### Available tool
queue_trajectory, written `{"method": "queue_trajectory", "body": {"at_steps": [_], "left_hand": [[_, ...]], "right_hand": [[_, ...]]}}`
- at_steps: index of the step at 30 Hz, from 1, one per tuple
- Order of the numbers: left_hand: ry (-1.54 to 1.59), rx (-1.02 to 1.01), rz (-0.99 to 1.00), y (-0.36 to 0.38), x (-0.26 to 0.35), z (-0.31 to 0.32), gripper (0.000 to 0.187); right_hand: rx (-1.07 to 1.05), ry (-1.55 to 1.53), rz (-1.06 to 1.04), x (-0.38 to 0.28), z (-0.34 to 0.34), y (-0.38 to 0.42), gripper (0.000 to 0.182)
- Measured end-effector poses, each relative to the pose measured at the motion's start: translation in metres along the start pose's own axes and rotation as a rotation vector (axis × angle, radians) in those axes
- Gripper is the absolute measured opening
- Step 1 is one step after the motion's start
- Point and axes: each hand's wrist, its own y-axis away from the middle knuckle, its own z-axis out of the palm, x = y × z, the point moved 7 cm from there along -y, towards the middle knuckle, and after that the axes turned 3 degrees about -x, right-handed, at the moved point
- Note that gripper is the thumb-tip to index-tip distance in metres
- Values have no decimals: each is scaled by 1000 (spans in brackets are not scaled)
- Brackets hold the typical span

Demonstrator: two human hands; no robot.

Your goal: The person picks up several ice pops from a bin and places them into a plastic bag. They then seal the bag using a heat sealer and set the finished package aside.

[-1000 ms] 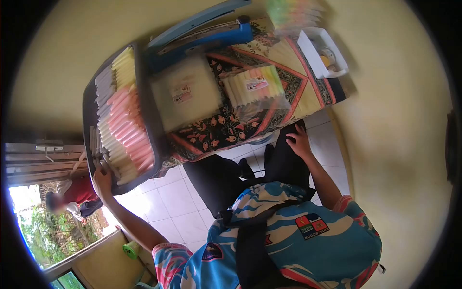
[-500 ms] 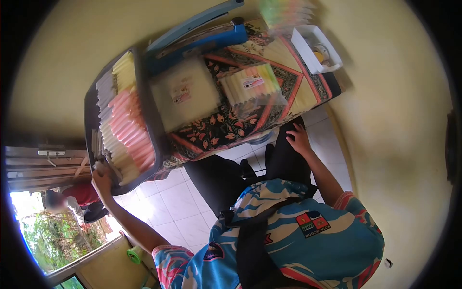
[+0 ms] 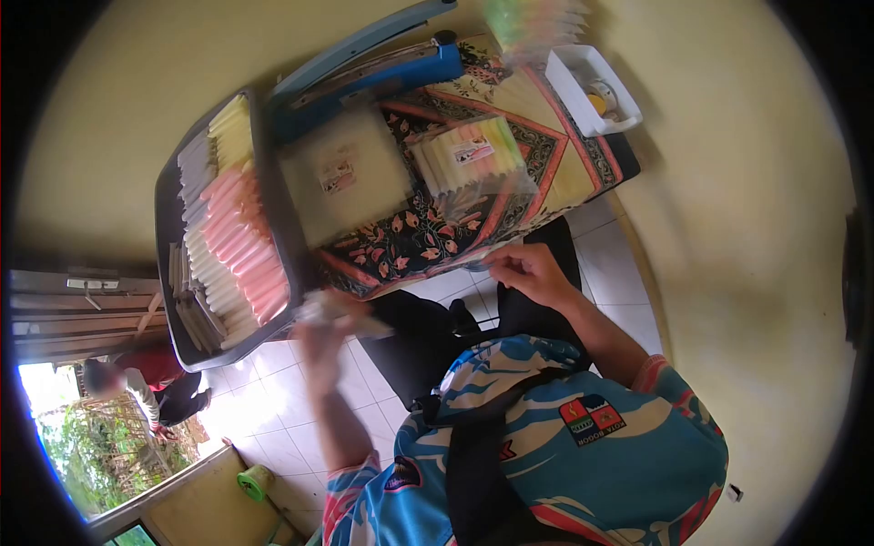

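Note:
My left hand (image 3: 320, 341), smeared by motion, is closed around a pale whitish item (image 3: 339, 314) just off the near corner of the black tray (image 3: 293, 232). The item's kind is too blurred to tell. My right hand (image 3: 537, 275) is at the table's front edge, over my thigh, its fingers curled and tips drawn together. Whatever may be between them is hidden. Inside the tray lie rows of pink sticks (image 3: 241, 241), white sticks (image 3: 211, 264), yellow sticks (image 3: 229, 130) and greyish sticks (image 3: 194, 177). A labelled clear pack of multicoloured sticks (image 3: 469, 156) lies on the patterned cloth (image 3: 405, 238).
Clear plastic bags with a label (image 3: 341, 173) lie beside the tray. Behind them stands a blue heat sealer (image 3: 391, 77) with its arm raised. A white box (image 3: 583, 82) and another multicoloured pack (image 3: 533, 25) are farther right. A person (image 3: 164, 382) is outside the doorway.
My left hand has left the tray's near corner and moved right with the pale item. My right hand has lifted from my thigh and moved left to the table edge, fingers drawn together.

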Motion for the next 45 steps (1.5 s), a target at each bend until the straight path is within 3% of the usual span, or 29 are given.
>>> {"method": "queue_trajectory", "body": {"at_steps": [1, 2, 7, 11, 14, 21, 27, 29, 30, 31, 33, 39, 45], "left_hand": [[-11, -218, -159, -8, -12, 44, 27], [33, -289, -181, -9, -33, 67, 22], [-21, -454, -328, -2, -91, 132, 26], [-55, -587, -446, -2, -107, 157, 24], [-22, -641, -448, -5, -117, 165, 22], [-9, -544, -507, -10, -125, 155, 27], [21, -293, -525, -22, -127, 140, 28], [-115, -84, -347, -31, -132, 125, 24], [-214, -30, -159, -39, -121, 123, 20], [-263, -9, -109, -44, -114, 122, 17], [-446, 12, -21, -52, -106, 119, 21], [-747, -146, 497, -88, -83, 156, 33], [-792, -185, 466, -91, -101, 165, 30]], "right_hand": [[22, 65, -68, -11, -2, -3, 18], [56, 86, -79, -19, -9, -4, 19], [109, 12, -100, -35, -34, -3, 21], [-64, -189, 74, -25, -11, -6, 27], [-73, -179, 78, -18, -3, -12, 25], [-163, -269, 163, 0, -1, -24, 20], [-8, -379, 147, 2, -31, -19, 15], [23, -379, 120, 0, -43, -14, 15], [60, -385, 98, -2, -47, -11, 15], [96, -389, 77, -3, -52, -7, 16], [122, -351, -10, 0, -57, -2, 15], [229, -79, -247, -2, -40, 9, 15], [313, 118, -410, 7, -21, 7, 18]]}}
